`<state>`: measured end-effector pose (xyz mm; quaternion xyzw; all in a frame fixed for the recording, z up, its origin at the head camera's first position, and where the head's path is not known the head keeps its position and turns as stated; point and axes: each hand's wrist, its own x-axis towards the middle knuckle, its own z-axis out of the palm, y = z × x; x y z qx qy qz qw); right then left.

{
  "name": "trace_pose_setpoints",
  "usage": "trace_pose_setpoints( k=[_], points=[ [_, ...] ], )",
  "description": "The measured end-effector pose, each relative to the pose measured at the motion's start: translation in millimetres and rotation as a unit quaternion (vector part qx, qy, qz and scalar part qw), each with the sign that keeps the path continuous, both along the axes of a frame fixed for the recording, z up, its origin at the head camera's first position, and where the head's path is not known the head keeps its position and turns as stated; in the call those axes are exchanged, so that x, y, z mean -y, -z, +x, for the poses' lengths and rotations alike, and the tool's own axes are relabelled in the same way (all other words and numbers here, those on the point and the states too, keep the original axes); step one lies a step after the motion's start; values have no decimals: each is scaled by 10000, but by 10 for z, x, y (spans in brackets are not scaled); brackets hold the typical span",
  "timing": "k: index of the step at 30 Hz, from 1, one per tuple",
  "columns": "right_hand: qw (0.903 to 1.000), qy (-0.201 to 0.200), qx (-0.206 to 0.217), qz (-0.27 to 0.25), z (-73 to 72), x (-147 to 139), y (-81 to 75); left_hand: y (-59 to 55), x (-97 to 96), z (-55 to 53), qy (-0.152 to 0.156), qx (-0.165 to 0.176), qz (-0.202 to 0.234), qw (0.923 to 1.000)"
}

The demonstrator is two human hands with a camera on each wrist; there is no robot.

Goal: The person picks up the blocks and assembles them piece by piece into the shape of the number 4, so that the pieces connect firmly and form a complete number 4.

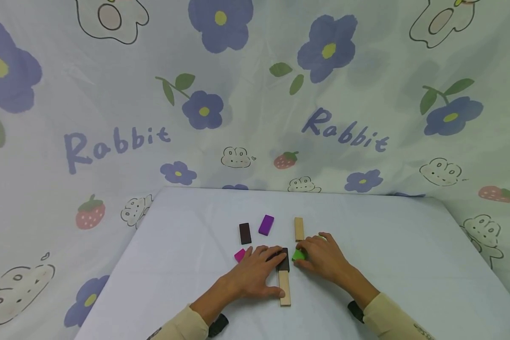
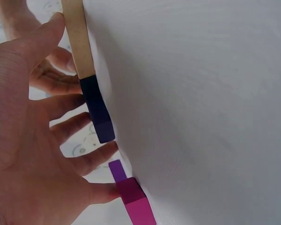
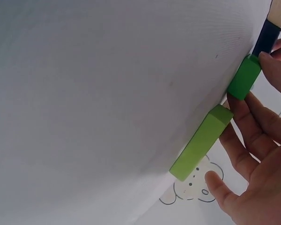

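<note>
Two wooden blocks lie end to end in a line on the table: a plain wood-coloured block [image 1: 284,290] nearer and a black block [image 1: 284,265] beyond it. My left hand [image 1: 255,274] is spread over them from the left. Its thumb tip touches the plain block and fingertips rest along the black one, as the left wrist view shows. On the other side, my right hand [image 1: 325,257] pinches a small green block [image 3: 246,77] between thumb and fingers, close beside the black block. A light green block [image 3: 201,143] lies by that hand's other fingers, mostly hidden in the head view.
Farther back on the white table [image 1: 195,264] lie a dark block [image 1: 245,233], a purple block [image 1: 266,225] and another plain block [image 1: 299,229]. A pink block [image 1: 240,255] sits by my left fingers. A patterned cloth [image 1: 255,94] hangs behind the table.
</note>
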<state>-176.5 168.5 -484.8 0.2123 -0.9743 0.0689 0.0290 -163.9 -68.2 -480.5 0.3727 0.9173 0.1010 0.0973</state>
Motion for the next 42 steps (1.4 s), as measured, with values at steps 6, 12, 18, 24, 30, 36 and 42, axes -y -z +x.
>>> trace_pose_setpoints(
  k=[6, 12, 18, 24, 30, 36, 42],
  points=[
    [10000, 13, 74, 18, -6, 10, -29, -6, 10, -4, -8, 33, -17, 10000],
    [10000, -2, 61, -17, -32, -3, -55, -18, 5, -5, -42, 24, -75, 10000],
    [9998, -86, 111, -127, -51, -25, -92, -9, -4, -1, -43, 43, -81, 9999],
    [9990, -103, 250, -349, -63, -29, -129, 7, -3, 1, -22, -27, -55, 10000],
    [9961, -51, 597, -650, -83, -33, -174, 9, -5, 3, -6, -100, -80, 9999],
    [9933, 29, 851, -782, -118, -36, -183, -2, -4, 5, -5, -79, -86, 9999],
    [9918, 7, 898, -908, -135, -40, -200, -7, -3, 9, -4, -76, -90, 9999]
  ],
)
